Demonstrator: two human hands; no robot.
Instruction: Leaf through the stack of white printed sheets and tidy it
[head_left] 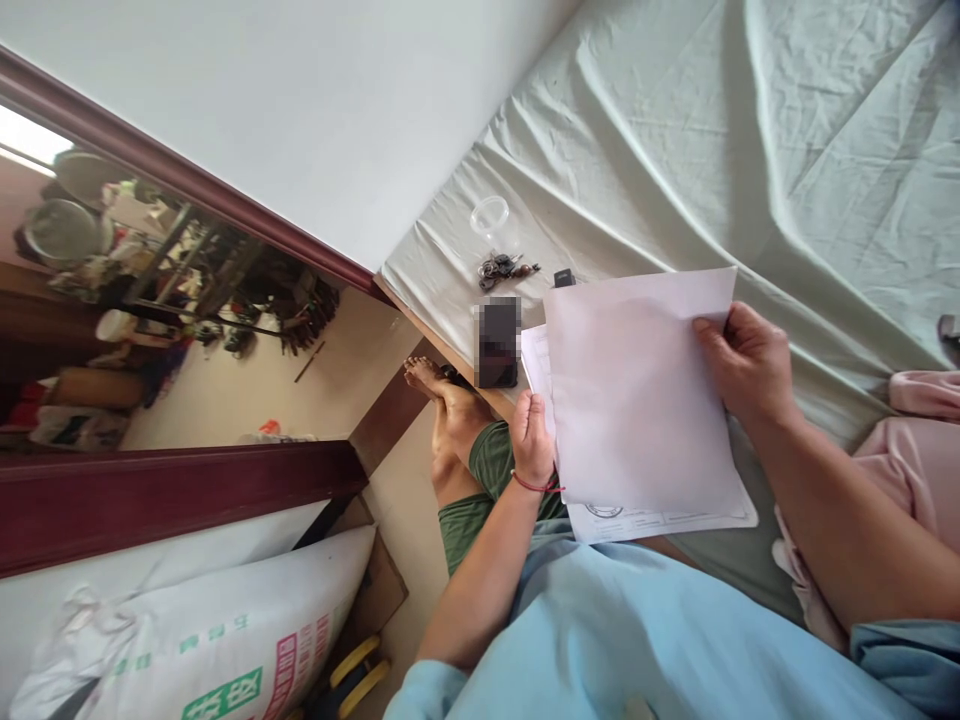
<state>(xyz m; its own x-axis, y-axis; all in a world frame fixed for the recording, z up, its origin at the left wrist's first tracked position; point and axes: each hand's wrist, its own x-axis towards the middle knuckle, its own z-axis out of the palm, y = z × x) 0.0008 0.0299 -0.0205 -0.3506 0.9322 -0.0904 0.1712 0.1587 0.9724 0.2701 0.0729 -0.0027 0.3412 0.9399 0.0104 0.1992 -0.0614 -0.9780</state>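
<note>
- A smooth, blank sheet of white paper (637, 400), rectangular and slightly bowed, is pinched near its upper right corner by the right hand (750, 365), thumb on top, fingers curled.
- Thin printed sheets (675, 522) peek out beneath it, their left edge gripped in the closed left hand (533, 440), thumb pointing away from the body.
- Just beyond the left grip: a dark, rectangular object (497, 342), blurred by pixels.
- Past that: jumbled keys (502, 270) and a clear, round-rimmed container (491, 215).
- Wrinkled pale cloth (675, 150) spreads beyond both grips.
- Both forearms reach forward; a red cord (529, 484) circles the left wrist.
</note>
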